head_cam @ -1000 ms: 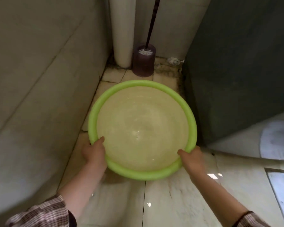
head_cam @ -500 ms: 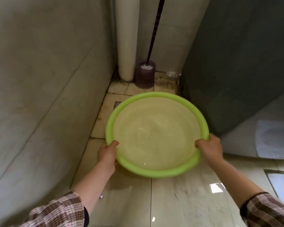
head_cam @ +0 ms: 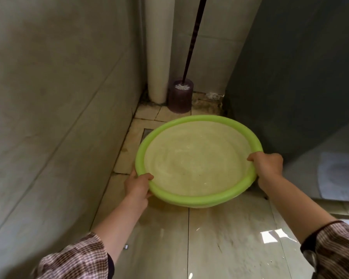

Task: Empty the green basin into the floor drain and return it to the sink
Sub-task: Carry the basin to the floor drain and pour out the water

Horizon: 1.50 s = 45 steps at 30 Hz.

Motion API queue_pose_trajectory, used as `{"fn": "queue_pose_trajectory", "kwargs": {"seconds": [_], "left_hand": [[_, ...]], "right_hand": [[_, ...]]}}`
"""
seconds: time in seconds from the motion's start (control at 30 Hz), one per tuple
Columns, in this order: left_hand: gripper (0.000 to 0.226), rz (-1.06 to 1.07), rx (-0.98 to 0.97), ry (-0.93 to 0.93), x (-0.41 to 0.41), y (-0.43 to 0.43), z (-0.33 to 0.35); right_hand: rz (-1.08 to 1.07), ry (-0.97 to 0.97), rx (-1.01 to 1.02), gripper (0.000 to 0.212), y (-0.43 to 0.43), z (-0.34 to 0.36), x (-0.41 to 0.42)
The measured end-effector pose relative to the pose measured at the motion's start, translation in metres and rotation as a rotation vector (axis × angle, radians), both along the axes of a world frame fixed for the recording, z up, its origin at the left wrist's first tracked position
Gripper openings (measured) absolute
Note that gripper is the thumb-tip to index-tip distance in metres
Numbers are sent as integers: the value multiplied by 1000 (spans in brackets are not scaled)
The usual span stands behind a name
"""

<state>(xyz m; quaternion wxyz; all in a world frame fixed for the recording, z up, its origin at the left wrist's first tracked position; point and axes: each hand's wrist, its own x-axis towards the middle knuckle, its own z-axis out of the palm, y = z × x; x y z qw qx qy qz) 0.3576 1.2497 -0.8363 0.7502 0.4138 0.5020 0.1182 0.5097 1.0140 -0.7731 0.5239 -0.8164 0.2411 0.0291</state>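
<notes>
I hold a round green basin (head_cam: 197, 199) above the tiled floor, with water rippling inside it. My left hand (head_cam: 136, 187) grips the near-left rim, thumb over the edge. My right hand (head_cam: 267, 165) grips the right rim. The basin tilts slightly away from me. A corner of the square floor drain (head_cam: 146, 132) shows just beyond the basin's far-left rim; the rest is hidden by the basin. The sink is not in view.
A tiled wall (head_cam: 58, 117) runs close on the left. A white pipe (head_cam: 159, 47) and a dark toilet-brush holder (head_cam: 180, 97) with a long handle stand in the far corner. A dark partition (head_cam: 300, 67) rises on the right, a squat pan (head_cam: 338, 176) beyond it.
The basin has moved forward and right toward the corner, and my right hand has shifted farther up the right rim. The drain's corner has come into sight past the basin's left rim.
</notes>
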Motion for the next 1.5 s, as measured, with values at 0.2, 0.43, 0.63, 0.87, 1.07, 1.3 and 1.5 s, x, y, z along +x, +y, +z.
{"fn": "queue_pose_trajectory", "kwargs": {"seconds": [0.2, 0.43, 0.63, 0.87, 1.07, 1.3, 1.5], "left_hand": [[47, 14, 5, 10, 9, -7, 3], [40, 8, -31, -8, 17, -7, 2], [38, 34, -72, -23, 20, -16, 3], [36, 51, -91, -14, 25, -22, 8], [40, 61, -99, -16, 27, -24, 9], [42, 43, -88, 18, 27, -24, 8], [41, -10, -75, 15, 26, -21, 8]], "right_hand": [[-96, -44, 164, 11, 11, 8, -6], [-135, -186, 224, 13, 24, 8, -6], [-124, -187, 225, 16, 19, 11, 5], [-94, -189, 222, 41, 20, 19, 15], [-59, -196, 241, 19, 21, 25, 21], [-30, -198, 241, 19, 23, 29, 25], [-25, -193, 235, 21, 20, 26, 28]]}}
